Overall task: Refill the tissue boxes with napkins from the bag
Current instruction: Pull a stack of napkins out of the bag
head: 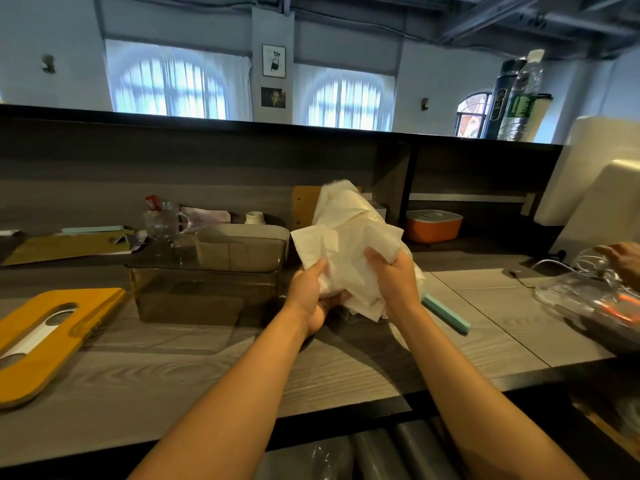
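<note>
Together, left hand [313,295] and right hand [394,277] grip napkins [346,251].

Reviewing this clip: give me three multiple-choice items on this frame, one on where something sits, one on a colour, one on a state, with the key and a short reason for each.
1. Where does the smoky transparent box stand relative to the two hands?
A. to their left on the counter
B. to their right on the counter
C. on the top ledge

2. What colour is the slotted lid lying at the left of the counter?
A. blue
B. yellow-orange
C. black

3. What is the state of the napkins?
A. already stacked in the box
B. lying loose on the counter
C. held above the counter in both hands

Key: 1 A, the box sits left of the left hand. 2 B, the lid is yellow-orange. 3 C, the left hand and right hand each have a grip on the bundle, and the box looks unfilled.
</note>
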Demonstrator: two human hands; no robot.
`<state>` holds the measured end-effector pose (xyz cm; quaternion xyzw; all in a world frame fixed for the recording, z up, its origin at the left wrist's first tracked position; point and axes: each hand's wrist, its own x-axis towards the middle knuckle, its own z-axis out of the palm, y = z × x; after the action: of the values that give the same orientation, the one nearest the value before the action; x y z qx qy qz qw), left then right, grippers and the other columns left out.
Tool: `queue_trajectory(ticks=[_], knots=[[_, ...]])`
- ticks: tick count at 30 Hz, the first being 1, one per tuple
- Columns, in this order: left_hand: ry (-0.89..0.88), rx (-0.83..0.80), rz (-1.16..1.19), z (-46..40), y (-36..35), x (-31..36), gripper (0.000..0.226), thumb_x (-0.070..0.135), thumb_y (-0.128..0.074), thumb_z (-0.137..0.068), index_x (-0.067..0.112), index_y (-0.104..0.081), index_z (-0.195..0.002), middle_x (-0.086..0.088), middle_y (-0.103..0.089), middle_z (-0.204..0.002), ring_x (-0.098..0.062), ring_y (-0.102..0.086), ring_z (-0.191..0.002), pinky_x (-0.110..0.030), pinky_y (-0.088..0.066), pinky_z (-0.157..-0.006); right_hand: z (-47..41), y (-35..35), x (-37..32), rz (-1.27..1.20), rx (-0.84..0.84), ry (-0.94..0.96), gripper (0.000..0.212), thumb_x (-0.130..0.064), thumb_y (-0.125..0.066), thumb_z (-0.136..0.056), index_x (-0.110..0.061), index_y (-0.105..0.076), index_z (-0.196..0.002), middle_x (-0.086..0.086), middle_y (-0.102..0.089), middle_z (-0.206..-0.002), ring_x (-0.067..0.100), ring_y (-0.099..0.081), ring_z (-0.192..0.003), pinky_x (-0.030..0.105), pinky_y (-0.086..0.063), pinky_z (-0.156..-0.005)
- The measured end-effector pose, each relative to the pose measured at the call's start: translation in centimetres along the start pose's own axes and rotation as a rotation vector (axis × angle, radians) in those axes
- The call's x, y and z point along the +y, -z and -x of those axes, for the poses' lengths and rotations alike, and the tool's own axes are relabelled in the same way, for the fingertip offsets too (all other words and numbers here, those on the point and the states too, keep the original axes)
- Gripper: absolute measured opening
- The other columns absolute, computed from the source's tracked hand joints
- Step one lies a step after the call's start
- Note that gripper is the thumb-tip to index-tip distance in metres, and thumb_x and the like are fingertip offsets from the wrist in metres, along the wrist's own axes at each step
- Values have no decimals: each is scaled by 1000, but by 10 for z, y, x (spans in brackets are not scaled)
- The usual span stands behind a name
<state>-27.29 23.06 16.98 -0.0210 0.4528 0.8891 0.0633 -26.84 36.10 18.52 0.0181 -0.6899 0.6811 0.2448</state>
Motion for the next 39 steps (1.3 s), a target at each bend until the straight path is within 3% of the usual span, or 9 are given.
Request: queue_trajectory(ticks=[4, 10, 14, 18, 24, 28, 32, 36, 39], knots=[[38, -32, 70, 3, -1, 0, 31, 23, -50, -103, 19, -52, -133, -15, -63, -123, -36, -65, -105, -45, -62, -65, -4, 3, 3, -8, 56, -22, 20, -21, -67, -91, -33, -57, -104, -4, -65, -106, 20, -64, -103, 48, -54, -92], [67, -61, 104, 4, -1, -2, 32, 23, -48, -104, 17, -51, -135, -16, -60, -124, -37, -65, -103, -51, -61, -73, -7, 8, 0, -328, 101, -146, 31, -20, -68, -91, -21, -57, -120, 4, -68, -112, 23, -68, -101, 45, -58, -85], [69, -110, 29, 7, -2, 0, 41, 39, -58, -97, 23, -54, -134, -15, -66, -125, -35, -67, -107, -49, -61, -73, -5, 2, 1, -126, 68, -181, 37, -26, -69, -90, -21, -52, -123, 1, -63, -113, 24, -63, -103, 40, -57, -73], [-39, 6, -86, 2, -2, -4, 43, 27, -65, -94, 17, -54, -134, -13, -68, -119, -31, -67, -105, -41, -60, -64, -4, 1, 3, -1, -10, -174, 29, -28, -69, -90, -26, -52, -113, 1, -61, -108, 23, -61, -97, 31, -51, -55], [-54, 45, 106, 2, -1, 2, 28, 13, -58, -98, 16, -57, -127, -12, -65, -113, -32, -65, -99, -46, -62, -65, -6, 9, 3, -108, 143, -153, 28, -27, -66, -92, -23, -55, -117, -1, -65, -108, 21, -64, -101, 46, -55, -88], [-9, 20, 58, 4, -3, 0, 27, 11, -55, -100, 14, -54, -127, -15, -60, -120, -35, -62, -101, -48, -62, -65, -6, 11, -3, -305, 138, -130, 37, -26, -67, -92, -21, -54, -126, 3, -67, -112, 20, -68, -99, 43, -59, -82], [98, -105, -12, 13, -7, 0, 30, 16, -52, -101, 14, -51, -131, -17, -60, -122, -38, -62, -104, -56, -59, -74, -4, 5, -2, -187, 96, -71, 29, -28, -65, -93, -26, -51, -118, -3, -65, -108, 14, -66, -98, 32, -57, -75], [124, -277, 14, 19, -7, 2, 37, 38, -58, -95, 21, -54, -128, -18, -65, -120, -38, -67, -105, -58, -58, -81, -8, 4, 1, -105, 127, -129, 39, -33, -68, -91, -18, -54, -125, 1, -65, -115, 22, -65, -105, 46, -56, -89], [50, -291, -113, 16, -4, -2, 47, 22, -70, -86, 13, -57, -130, -15, -69, -118, -34, -69, -106, -55, -58, -85, -10, 4, 3, -80, 123, -142, 43, -32, -68, -90, -16, -56, -128, 2, -67, -114, 22, -65, -104, 50, -56, -90]])
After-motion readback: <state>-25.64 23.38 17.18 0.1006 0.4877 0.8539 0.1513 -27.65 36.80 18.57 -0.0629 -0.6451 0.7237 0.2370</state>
